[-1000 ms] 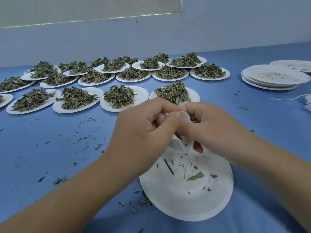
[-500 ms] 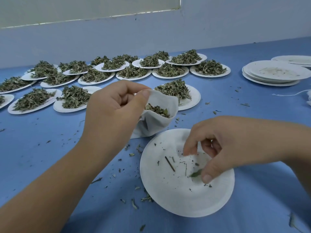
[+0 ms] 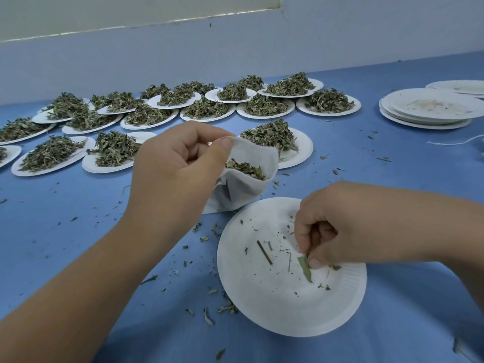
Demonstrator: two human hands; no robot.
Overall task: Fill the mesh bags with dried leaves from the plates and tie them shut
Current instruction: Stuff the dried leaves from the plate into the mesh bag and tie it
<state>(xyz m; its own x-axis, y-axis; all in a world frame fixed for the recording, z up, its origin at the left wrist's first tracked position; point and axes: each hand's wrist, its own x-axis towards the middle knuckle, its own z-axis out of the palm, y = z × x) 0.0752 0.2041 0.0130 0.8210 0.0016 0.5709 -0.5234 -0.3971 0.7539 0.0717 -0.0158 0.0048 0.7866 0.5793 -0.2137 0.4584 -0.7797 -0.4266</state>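
Leaf crumbs [image 3: 227, 307] all over this blue table [image 3: 65, 231]; the person's left hand [image 3: 178, 163] pinches the rim of a white mesh bag [image 3: 243, 187] between thumb and curled fingers, mouth gaping, dried leaves showing inside, lower corner reaching the table just behind the near plate [image 3: 275, 315]; right hand [image 3: 337, 231] is down on that plate, thumb and fingertips nipping one green leaf [image 3: 305, 268] beside a brown stem [image 3: 264, 252]; loaded plates [image 3: 90, 163] sit in rows further back; stack of used plates [image 3: 429, 111] far right, white string [image 3: 455, 141] near it.
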